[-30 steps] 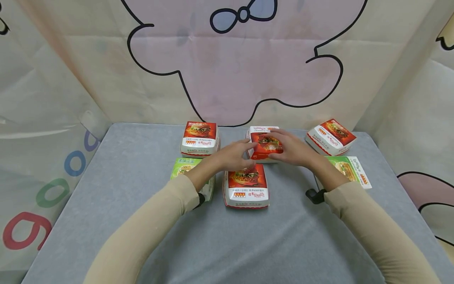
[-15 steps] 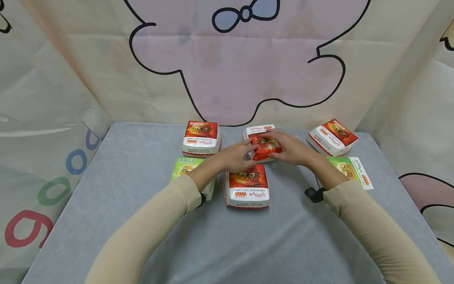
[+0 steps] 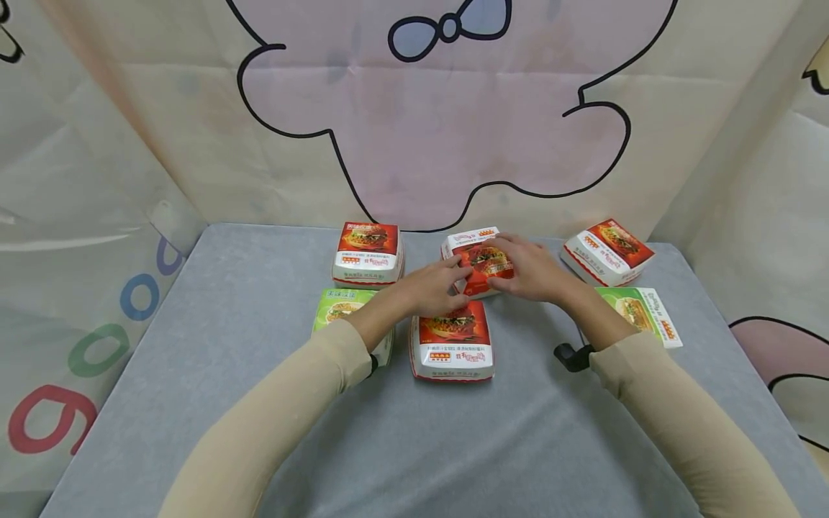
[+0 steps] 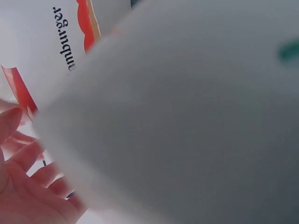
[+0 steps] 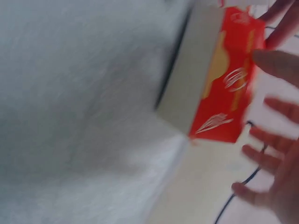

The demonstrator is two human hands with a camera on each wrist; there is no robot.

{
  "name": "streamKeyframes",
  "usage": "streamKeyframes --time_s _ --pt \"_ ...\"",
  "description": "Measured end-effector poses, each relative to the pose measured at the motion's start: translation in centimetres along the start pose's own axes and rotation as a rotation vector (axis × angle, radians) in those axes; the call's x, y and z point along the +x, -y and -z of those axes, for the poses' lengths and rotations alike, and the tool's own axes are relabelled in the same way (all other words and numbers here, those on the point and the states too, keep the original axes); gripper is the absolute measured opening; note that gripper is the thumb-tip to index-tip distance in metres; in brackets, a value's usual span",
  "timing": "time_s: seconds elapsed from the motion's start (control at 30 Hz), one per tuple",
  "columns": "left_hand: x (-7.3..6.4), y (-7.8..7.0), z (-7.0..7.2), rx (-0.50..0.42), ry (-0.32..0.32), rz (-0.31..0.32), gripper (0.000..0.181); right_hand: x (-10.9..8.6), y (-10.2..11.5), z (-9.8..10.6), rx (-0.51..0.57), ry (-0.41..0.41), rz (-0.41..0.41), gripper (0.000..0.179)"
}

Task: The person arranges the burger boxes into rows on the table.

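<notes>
A red-and-white hamburger box [image 3: 484, 265] lies at the middle back of the table, turned slightly askew. My left hand [image 3: 432, 288] reaches to its left side, fingers loosely extended, just over the back of a second red hamburger box [image 3: 452, 349]. At the askew box's right side is my right hand [image 3: 532, 270], its fingers spread along the far and near edges. The right wrist view has the thumb [image 5: 275, 65] at the red side of a box [image 5: 224, 84]. In the left wrist view, a blurred pale surface hides much of the fingers [image 4: 28, 156].
Another red box [image 3: 368, 253] stands at the back left, with a green box [image 3: 337, 306] before it, partly behind my left forearm. On the right are a tilted red box [image 3: 607, 252] and a green box [image 3: 637, 313]. A grey cloth covers the table [image 3: 505, 446].
The middle back box has turned a little counterclockwise, its far end shifting left. My hands have stayed beside it with small movements.
</notes>
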State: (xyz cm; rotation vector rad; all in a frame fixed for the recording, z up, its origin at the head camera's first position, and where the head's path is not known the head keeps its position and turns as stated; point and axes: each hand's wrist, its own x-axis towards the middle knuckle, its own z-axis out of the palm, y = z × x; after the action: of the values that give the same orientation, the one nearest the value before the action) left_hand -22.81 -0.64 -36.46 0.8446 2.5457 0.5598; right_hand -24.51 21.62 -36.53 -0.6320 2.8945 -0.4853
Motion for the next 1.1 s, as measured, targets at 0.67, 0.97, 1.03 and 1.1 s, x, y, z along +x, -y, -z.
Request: streamKeyframes --time_s 0.67,0.97,1.03,1.1 --pt "-0.2 -0.5 0.5 -0.016 0.027 0.005 0.057 -0.1 1.3 0.4 -0.117 0.011 -0.198 0.066" --pt "0.0 -0.4 1.6 -0.041 -0.016 0.074 0.061 0.2 0.7 1.0 -0.019 0.08 -0.178 0.064" --pt "0.1 -0.3 1.8 -0.044 -0.021 0.076 0.061 0.3 0.6 1.1 -0.004 0.086 -0.17 0.062" --pt "0.1 -0.3 2.0 -0.055 -0.024 0.075 0.062 0.3 0.5 1.1 0.008 0.083 -0.158 0.06"
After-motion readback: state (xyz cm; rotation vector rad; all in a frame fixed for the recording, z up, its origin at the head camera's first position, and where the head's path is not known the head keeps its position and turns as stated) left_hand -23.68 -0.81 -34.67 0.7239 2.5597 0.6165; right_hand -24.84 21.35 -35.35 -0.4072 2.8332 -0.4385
